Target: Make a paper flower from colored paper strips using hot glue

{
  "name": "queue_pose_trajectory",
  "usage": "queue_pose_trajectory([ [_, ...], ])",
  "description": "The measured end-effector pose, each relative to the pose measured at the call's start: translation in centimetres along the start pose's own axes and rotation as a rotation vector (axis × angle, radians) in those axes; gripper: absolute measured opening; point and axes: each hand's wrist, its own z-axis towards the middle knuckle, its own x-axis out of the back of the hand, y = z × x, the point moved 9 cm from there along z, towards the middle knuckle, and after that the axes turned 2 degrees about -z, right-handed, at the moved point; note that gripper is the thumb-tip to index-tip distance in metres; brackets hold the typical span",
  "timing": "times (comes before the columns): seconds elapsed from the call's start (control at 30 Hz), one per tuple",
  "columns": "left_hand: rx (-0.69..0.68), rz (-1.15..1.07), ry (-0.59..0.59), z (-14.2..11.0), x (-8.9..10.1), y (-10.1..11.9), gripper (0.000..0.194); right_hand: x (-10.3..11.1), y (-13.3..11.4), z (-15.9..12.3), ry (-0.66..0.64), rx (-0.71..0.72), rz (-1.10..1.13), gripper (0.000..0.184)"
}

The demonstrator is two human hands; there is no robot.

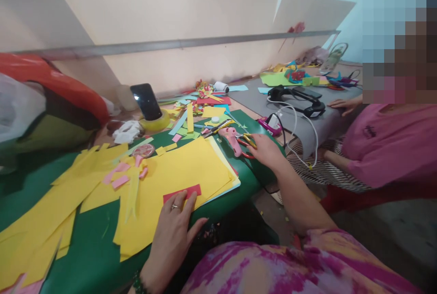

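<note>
My left hand (175, 225) lies flat with its thumb apart, fingertips resting on a small red paper strip (182, 192). Under the strip is a stack of yellow paper sheets (191, 162) with paler sheets beneath. To the right, my right hand (268, 150) reaches over the table edge, its fingers closed at the handles of a pliers-like tool (251, 141) with yellow and red grips; the fingertips are partly hidden. Against that tool lies a pink glue gun (231, 140). A second tool with yellow-and-black handles (221, 127) is just behind.
Yellow strips (64, 185) and pink paper bits (121, 175) cover the left side. A phone (146, 101) leans on a tape roll (155, 121). Behind are paper scraps (205, 98). A co-worker in a pink top (385, 144) sits right, beside a black headset-like device (297, 98) and white cable (316, 134).
</note>
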Motion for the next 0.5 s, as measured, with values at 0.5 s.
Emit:
queue_pose_trajectory([
  [0.5, -0.004, 0.022, -0.002, -0.2, -0.6, -0.3, 0.046, 0.2, 1.8, 0.8, -0.129, 0.033, -0.077, 0.038],
])
